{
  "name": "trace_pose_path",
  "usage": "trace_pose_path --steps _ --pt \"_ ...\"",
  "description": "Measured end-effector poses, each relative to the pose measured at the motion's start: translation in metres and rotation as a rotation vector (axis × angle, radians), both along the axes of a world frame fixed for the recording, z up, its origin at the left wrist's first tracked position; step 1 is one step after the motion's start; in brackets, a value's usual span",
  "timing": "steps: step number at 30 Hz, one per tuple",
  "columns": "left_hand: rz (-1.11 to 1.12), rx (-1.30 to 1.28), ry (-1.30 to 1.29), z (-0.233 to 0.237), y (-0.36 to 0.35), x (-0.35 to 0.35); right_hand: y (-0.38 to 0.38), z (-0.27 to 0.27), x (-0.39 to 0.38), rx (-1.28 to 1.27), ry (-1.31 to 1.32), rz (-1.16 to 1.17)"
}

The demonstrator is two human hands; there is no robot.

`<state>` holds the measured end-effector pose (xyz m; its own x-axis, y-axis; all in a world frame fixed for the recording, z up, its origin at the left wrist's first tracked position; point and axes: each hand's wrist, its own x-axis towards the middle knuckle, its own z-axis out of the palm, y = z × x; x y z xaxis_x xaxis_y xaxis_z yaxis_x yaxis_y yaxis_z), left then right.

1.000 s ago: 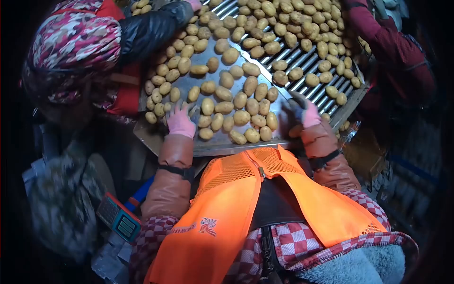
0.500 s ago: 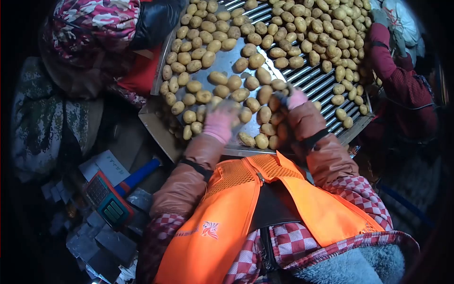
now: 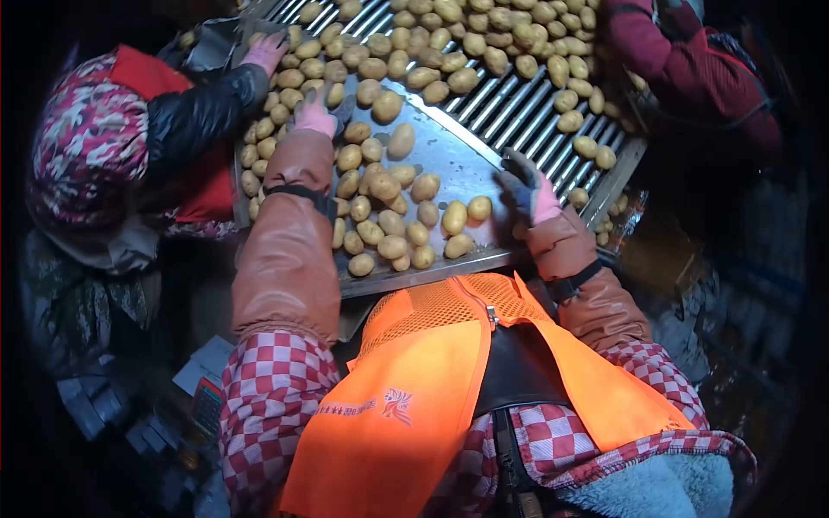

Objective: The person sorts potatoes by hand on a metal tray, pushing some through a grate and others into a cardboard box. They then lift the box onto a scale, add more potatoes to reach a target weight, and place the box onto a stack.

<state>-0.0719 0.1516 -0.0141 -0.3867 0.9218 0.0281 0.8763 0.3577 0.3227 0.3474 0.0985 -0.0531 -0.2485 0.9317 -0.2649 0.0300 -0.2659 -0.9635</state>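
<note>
My left hand (image 3: 319,114), in a pink glove with dark grey fingers, reaches to the far left of the metal tray (image 3: 445,164). Its fingers are stretched out among potatoes (image 3: 372,149), touching some of them. Over the tray's right part, beside the roller bars, my right hand (image 3: 528,188) is in a similar glove, fingers apart and holding nothing. A loose group of potatoes (image 3: 391,223) lies between my arms, near the tray's front edge. The closest potato to my right hand is a single one (image 3: 479,207) on the bare metal.
Many potatoes (image 3: 518,34) cover the metal rollers (image 3: 492,108) at the back. A co-worker's pink-gloved hand (image 3: 266,53) rests by the left rim, close to mine. Another co-worker's maroon sleeve (image 3: 691,73) is at the right. A raised metal edge (image 3: 432,274) runs before me.
My left hand has moved away from me and left, to the tray's far side. My right hand has come off the potatoes and opened. The view has shifted; the left co-worker's hand now shows.
</note>
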Motion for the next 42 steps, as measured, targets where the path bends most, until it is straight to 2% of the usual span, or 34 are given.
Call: trace_pose_path --steps 2,4,6,8,9,11,13,14,17,18,19,20,21,22,23,24,26,27,28,30,32,34,35,36,39,40,41,42 --pt "-0.026 -0.024 0.249 -0.007 -0.010 0.041 -0.008 0.018 0.031 -0.103 -0.037 -0.099" --pt "-0.106 -0.125 0.451 -0.018 -0.034 0.054 -0.012 0.001 0.055 -0.033 -0.062 -0.120" --pt "-0.132 -0.144 0.140 -0.020 -0.082 0.057 -0.015 -0.015 0.066 0.027 -0.010 -0.131" --pt "-0.088 -0.172 0.052 -0.006 -0.127 0.061 -0.011 -0.016 0.068 0.059 -0.125 -0.061" --pt "-0.069 -0.226 0.067 -0.009 -0.148 0.060 -0.012 -0.010 0.068 0.069 -0.189 -0.017" --pt "-0.028 -0.326 0.104 -0.020 -0.177 0.049 -0.007 0.015 0.066 0.165 -0.599 0.131" --pt "0.021 -0.231 0.050 -0.031 -0.207 0.027 -0.009 0.047 0.060 0.196 -0.922 0.279" --pt "0.048 -0.186 0.024 -0.033 -0.220 0.023 -0.008 0.060 0.056 0.121 -1.072 0.393" --pt "0.354 -0.311 0.210 0.006 -0.238 0.036 -0.021 0.068 0.038 0.117 -1.120 0.642" --pt "0.346 -0.126 0.235 0.009 -0.239 0.042 -0.018 0.079 0.023 0.067 -1.019 0.677" --pt "0.231 0.033 0.140 0.013 -0.241 0.046 -0.018 0.066 0.013 0.097 -0.810 0.622" --pt "0.037 0.191 0.078 0.018 -0.233 0.058 -0.015 0.051 -0.003 0.092 -0.759 0.653" --pt "-0.035 0.111 -0.193 0.018 -0.224 0.076 -0.010 0.043 -0.022 0.080 -0.709 0.684" --pt "-0.290 0.049 -0.114 0.049 -0.204 0.101 -0.007 0.048 -0.046 -0.093 -0.484 0.633" --pt "-0.358 -0.076 -0.170 0.004 -0.199 0.114 -0.001 0.052 -0.066 -0.264 -0.262 0.568" --pt "-0.561 -0.052 0.043 0.032 -0.196 0.126 0.006 0.032 -0.078 -0.167 -0.273 0.638" --pt "-0.463 -0.152 -0.130 0.027 -0.186 0.110 0.022 -0.007 -0.101 0.038 -0.291 0.755" --pt "-0.411 -0.197 -0.212 0.023 -0.181 0.102 0.024 -0.001 -0.117 -0.018 -0.233 0.765" --pt "-0.352 -0.201 -0.165 0.007 -0.190 0.091 0.026 0.004 -0.133 -0.076 -0.176 0.774" --pt "-0.197 -0.246 -0.069 -0.001 -0.209 0.073 0.011 0.042 -0.161 -0.398 -0.196 0.741" --pt "-0.013 -0.264 0.014 -0.028 -0.227 0.044 0.000 0.019 -0.175 -0.159 -0.360 0.762" --pt "0.240 -0.269 -0.046 -0.027 -0.230 0.027 -0.012 -0.028 -0.203 -0.141 -0.413 0.653" --pt "0.379 -0.279 -0.138 -0.007 -0.225 0.022 -0.010 -0.035 -0.209 -0.145 -0.347 0.679" --pt "0.376 -0.162 -0.111 -0.014 -0.233 0.012 -0.008 -0.024 -0.221 -0.151 -0.280 0.704" --pt "0.393 0.044 -0.129 -0.017 -0.245 0.009 0.010 0.044 -0.230 0.065 -0.216 1.035" --pt "0.332 0.123 -0.028 -0.008 -0.248 0.016 0.019 0.007 -0.217 0.005 -0.070 0.978" --pt "0.290 0.172 0.017 -0.010 -0.256 0.020 0.028 0.035 -0.219 -0.115 -0.139 0.804" --pt "0.289 0.193 -0.028 -0.009 -0.262 0.025 0.063 -0.016 -0.210 0.661 -0.191 0.683"
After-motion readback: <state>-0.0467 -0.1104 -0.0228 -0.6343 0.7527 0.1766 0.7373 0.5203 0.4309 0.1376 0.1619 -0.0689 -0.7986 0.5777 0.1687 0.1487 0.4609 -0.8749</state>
